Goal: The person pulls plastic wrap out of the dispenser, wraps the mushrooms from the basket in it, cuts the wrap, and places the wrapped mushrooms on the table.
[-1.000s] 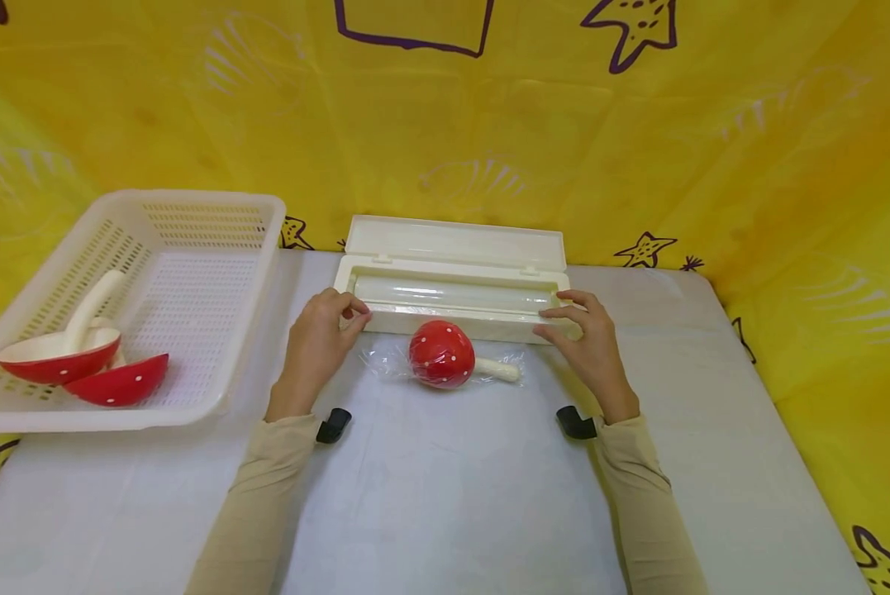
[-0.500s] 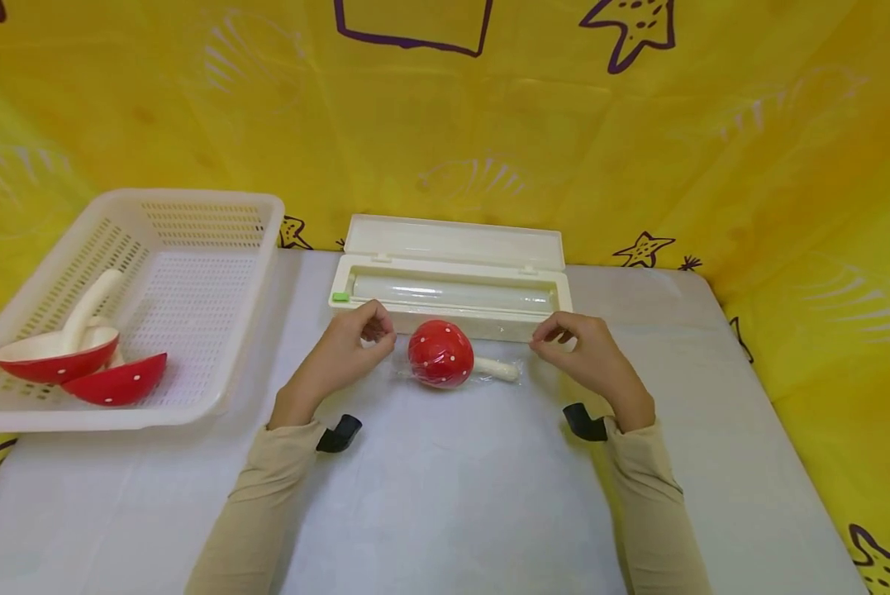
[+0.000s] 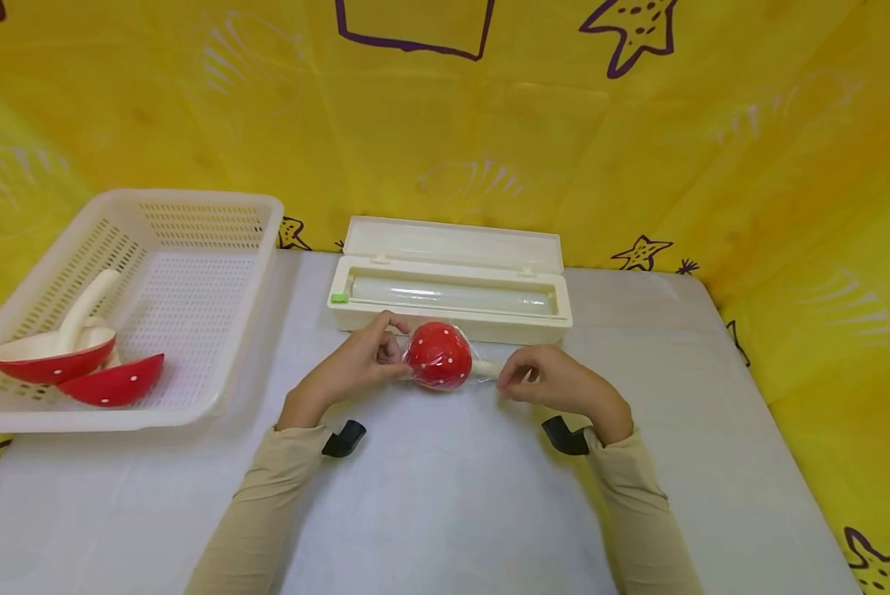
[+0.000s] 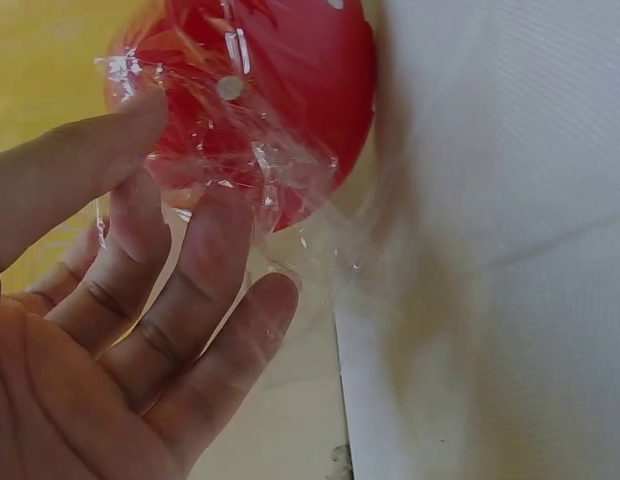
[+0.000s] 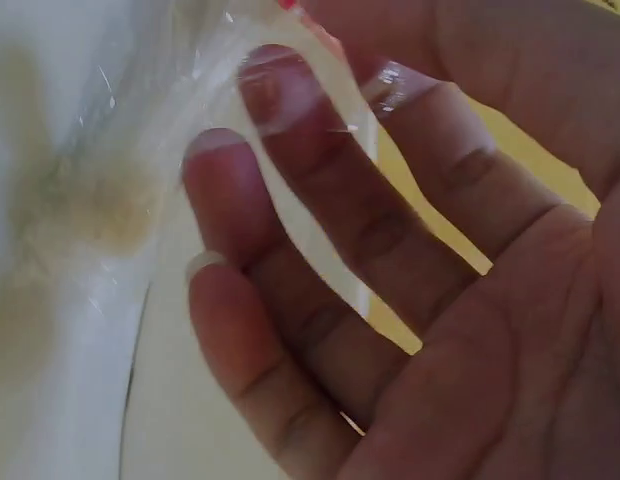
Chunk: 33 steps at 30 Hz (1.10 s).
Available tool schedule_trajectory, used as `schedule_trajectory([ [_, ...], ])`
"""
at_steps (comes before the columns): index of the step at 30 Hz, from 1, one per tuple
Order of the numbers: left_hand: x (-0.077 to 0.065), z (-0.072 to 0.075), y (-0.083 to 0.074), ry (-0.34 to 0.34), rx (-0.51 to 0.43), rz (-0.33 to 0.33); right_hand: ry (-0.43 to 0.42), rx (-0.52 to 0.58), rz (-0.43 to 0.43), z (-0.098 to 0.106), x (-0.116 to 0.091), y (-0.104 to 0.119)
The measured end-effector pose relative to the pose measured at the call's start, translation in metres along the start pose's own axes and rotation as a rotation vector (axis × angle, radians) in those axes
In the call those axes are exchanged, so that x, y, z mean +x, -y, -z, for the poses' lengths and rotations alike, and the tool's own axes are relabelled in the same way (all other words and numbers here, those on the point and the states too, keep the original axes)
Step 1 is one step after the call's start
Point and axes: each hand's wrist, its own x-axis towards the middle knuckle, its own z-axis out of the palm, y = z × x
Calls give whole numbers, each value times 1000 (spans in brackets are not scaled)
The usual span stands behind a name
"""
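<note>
A red ladle with white dots lies bowl-down on the table, its pale handle pointing right. Clear cling film wraps it in crinkled folds. At the bowl's left side my left hand pinches the film, thumb against the red surface and the other fingers bent beneath the loose plastic. My right hand pinches film at the handle's end, hiding the tip. In the right wrist view, film stretches across the curled fingers.
Behind the ladle stands a cream cling film box, lid up, with a roll inside and a green slider at its left. To the left, a white basket holds two similar ladles. A yellow cloth hangs behind.
Both hands have come from the box's front corners inward and toward me, onto the film at the ladle's two ends. The film, spread flat earlier, is now gathered up around the bowl.
</note>
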Motion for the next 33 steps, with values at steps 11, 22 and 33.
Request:
schedule_trajectory([
  [11, 0, -2, 7, 42, 110, -49, 66, -135, -6, -17, 13, 2],
  [22, -5, 2, 3, 143, 120, -24, -136, -161, 1, -31, 23, -8],
  [33, -8, 1, -17, 48, 31, -136, -132, -336, 60, -49, 33, -9],
])
